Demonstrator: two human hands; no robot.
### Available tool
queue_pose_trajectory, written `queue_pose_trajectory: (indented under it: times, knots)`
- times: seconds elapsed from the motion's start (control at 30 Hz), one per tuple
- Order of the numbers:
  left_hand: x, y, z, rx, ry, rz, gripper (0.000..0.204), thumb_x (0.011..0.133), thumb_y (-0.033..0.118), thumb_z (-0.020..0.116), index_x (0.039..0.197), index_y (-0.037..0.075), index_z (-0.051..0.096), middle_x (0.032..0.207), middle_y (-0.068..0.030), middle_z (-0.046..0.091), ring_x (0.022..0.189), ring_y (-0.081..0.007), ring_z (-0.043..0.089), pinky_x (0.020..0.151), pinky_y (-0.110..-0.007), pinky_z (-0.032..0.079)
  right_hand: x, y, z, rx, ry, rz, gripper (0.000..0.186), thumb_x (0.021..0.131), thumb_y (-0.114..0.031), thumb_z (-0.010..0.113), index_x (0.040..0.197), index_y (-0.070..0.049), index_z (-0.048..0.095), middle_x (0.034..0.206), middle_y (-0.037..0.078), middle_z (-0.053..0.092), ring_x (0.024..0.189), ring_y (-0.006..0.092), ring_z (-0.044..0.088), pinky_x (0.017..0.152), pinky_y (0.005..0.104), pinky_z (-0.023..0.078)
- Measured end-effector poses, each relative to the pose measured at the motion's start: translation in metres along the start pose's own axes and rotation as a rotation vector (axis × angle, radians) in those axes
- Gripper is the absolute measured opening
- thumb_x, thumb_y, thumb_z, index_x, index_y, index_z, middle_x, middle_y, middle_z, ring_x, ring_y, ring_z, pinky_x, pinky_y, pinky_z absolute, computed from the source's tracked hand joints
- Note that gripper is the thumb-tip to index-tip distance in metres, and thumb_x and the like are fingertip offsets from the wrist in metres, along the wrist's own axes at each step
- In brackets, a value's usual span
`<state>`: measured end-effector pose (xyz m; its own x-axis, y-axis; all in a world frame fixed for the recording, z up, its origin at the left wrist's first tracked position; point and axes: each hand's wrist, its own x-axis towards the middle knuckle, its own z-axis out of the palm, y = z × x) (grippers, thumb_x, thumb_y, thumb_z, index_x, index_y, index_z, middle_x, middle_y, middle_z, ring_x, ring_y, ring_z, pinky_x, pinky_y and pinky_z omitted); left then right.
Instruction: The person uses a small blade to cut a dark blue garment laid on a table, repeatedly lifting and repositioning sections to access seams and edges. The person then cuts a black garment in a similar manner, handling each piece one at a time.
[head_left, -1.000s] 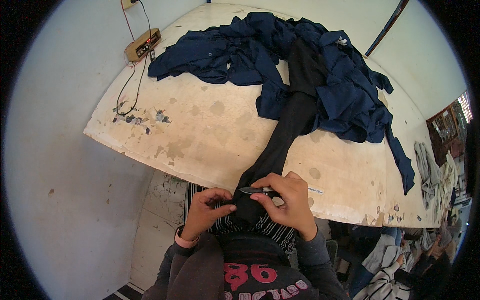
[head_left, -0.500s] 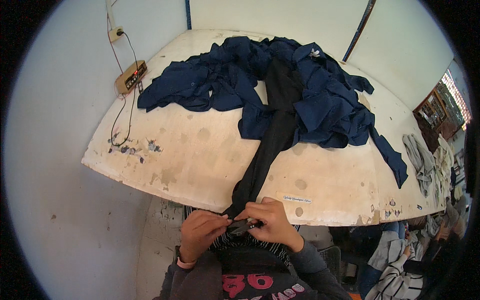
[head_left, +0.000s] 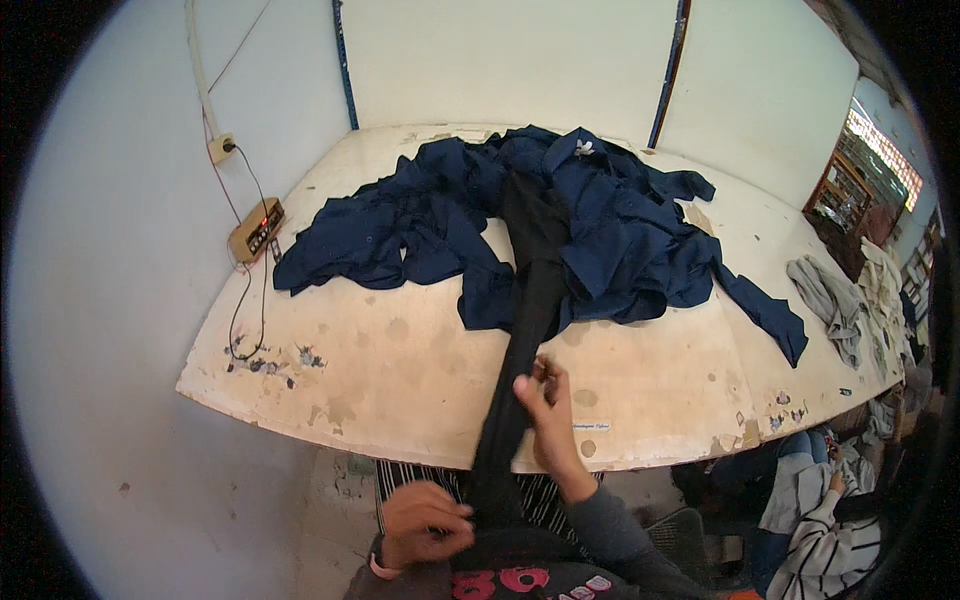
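A long black garment (head_left: 512, 400) runs from the pile of navy cloth down over the table's near edge to my lap. At its near end my left hand (head_left: 425, 525) is closed, fingers curled, with the fingertips against the cloth's left side. My right hand (head_left: 555, 425) is raised beside the garment's right side, above the near part of the table. Its fingers are bent and slightly blurred, and a small dark part of the thread snips (head_left: 541, 372) shows at them. Most of the snips is hidden by the hand.
Crumpled navy garments (head_left: 620, 235) are heaped across the pale, worn table (head_left: 350, 345). At left, a brown box with a red light (head_left: 257, 230) hangs on the wall with cables. Grey and cream cloth (head_left: 830, 300) lies at right. Another person in a striped sleeve (head_left: 825, 540) sits lower right.
My right hand has moved up and away from the black garment's near end, along its right side. My left hand has dropped lower with that end. The view has tilted upward.
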<state>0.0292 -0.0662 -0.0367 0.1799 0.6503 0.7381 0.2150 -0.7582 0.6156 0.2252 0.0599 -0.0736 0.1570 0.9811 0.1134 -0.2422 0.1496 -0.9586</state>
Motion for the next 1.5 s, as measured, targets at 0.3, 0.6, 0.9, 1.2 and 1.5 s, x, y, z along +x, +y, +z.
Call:
queue_pose_trajectory:
  times: [0.3,0.6,0.9,1.2,1.5]
  knots:
    - [0.007,-0.063,-0.006,-1.073,0.447,-0.723,0.069,0.099,0.060,0.047,0.125,-0.003,0.059,0.114,-0.0182,0.069,0.097,-0.0265,0.067,0.092,-0.038,0.053,-0.002,-0.089,0.047,0.006,-0.423,-0.026,0.035,0.101,-0.024,0.067,0.127,-0.002,0.063,0.115,0.002,0.068,0.100,0.0101,0.061,0.092,0.0290,0.049]
    - [0.017,-0.013,-0.049,-0.500,0.216,-1.068,0.071,0.099,0.060,0.045,0.127,-0.004,0.059,0.112,-0.0168,0.068,0.102,-0.0261,0.066,0.093,-0.037,0.051,-0.052,-0.100,0.048,-0.021,-1.548,-0.103,0.041,0.097,-0.021,0.071,0.133,-0.003,0.064,0.127,0.017,0.069,0.116,0.0229,0.067,0.098,0.0350,0.052]
    - [-0.035,0.002,-0.140,-0.202,0.561,-1.069,0.062,0.100,0.051,0.047,0.125,-0.004,0.061,0.111,-0.0156,0.069,0.104,-0.0250,0.065,0.096,-0.036,0.050,0.040,-0.063,-0.021,-0.499,-0.319,-0.331,0.059,0.080,-0.017,0.085,0.133,-0.009,0.059,0.146,0.008,0.053,0.105,0.0195,0.068,0.075,0.0282,0.053]
    - [-0.067,0.038,-0.202,0.061,0.820,-1.031,0.053,0.100,0.043,0.049,0.123,-0.003,0.063,0.111,-0.0145,0.070,0.106,-0.0238,0.065,0.098,-0.035,0.048,0.034,-0.048,0.005,-0.742,-0.707,-0.614,0.037,0.076,-0.006,0.070,0.113,-0.009,0.064,0.105,0.014,0.071,0.089,0.0354,0.070,0.072,0.0449,0.056]
    - [-0.065,0.035,-0.250,0.027,0.913,-0.752,0.045,0.101,0.035,0.051,0.122,-0.002,0.065,0.111,-0.0134,0.071,0.108,-0.0227,0.064,0.100,-0.035,0.046,-0.007,-0.176,-0.066,-0.479,-1.873,-0.146,0.061,0.085,-0.026,0.079,0.134,0.001,0.056,0.078,0.019,0.070,0.069,0.0370,0.070,0.060,0.0446,0.055]
